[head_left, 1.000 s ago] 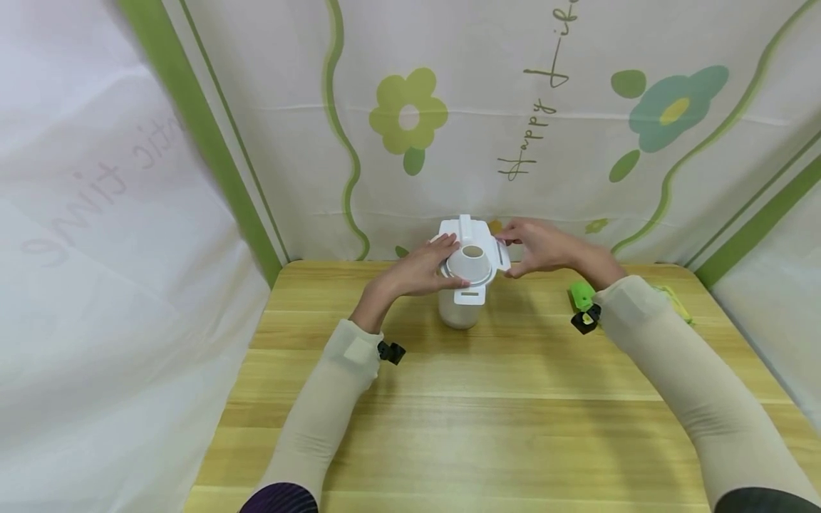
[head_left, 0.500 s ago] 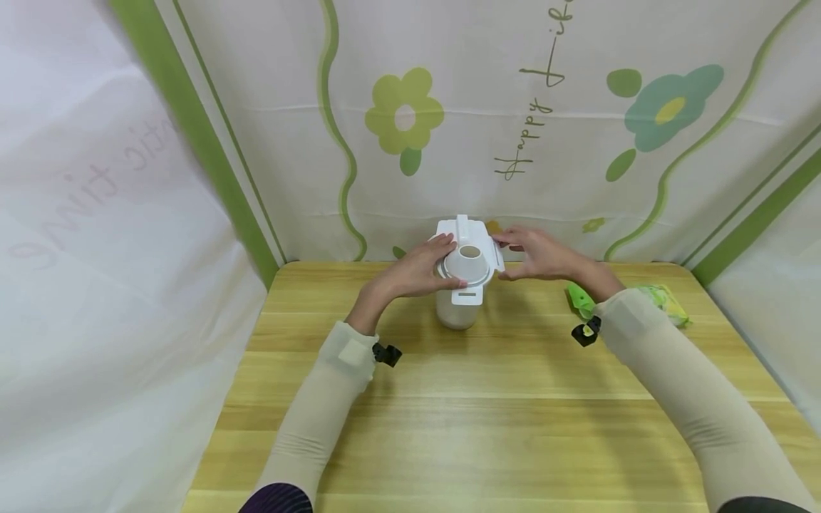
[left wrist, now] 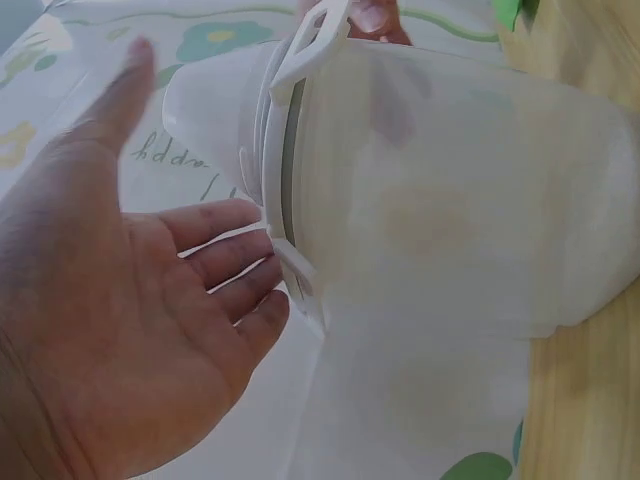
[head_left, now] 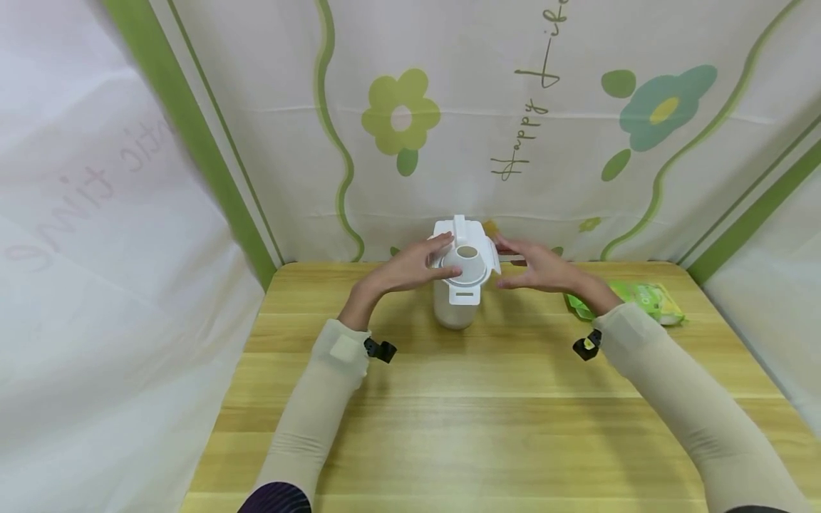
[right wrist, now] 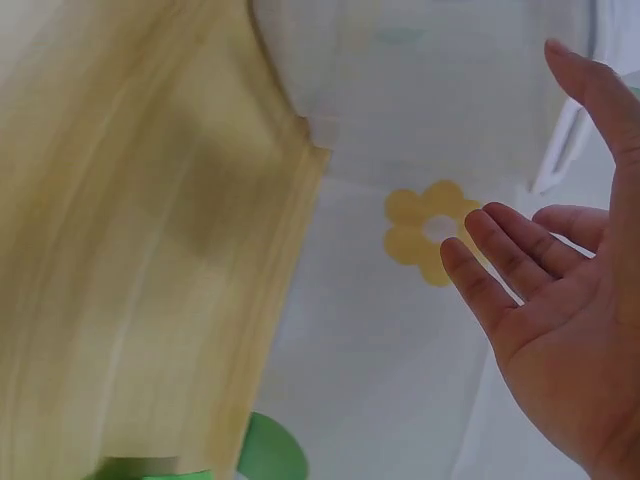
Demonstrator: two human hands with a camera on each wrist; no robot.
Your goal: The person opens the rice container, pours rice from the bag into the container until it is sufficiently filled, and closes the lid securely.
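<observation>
A translucent plastic storage jar [head_left: 454, 315] with a white clip lid [head_left: 477, 235] stands upright at the table's far edge. On the lid sits a domed cap [head_left: 463, 271]. My left hand [head_left: 410, 268] is at the lid's left side, thumb over the cap in the head view. From the left wrist, its fingers [left wrist: 225, 250] extend to the lid's edge, and the thumb [left wrist: 125, 95] is raised away from the cap. My right hand [head_left: 541, 268] hovers right of the lid, beside a side clip [head_left: 494, 255]. Its fingers [right wrist: 500, 265] are spread and hold nothing in the right wrist view.
A green and yellow packet [head_left: 644, 303] lies at the back right of the wooden table [head_left: 474, 420], partly behind the right forearm. White cloth with printed flowers [head_left: 401, 120] hangs right behind the jar, and more cloth [head_left: 115, 285] hangs along the left.
My right hand has come away from the side clip, which has swung down closer to the jar. The left thumb has shifted on the cap. More of the green packet shows.
</observation>
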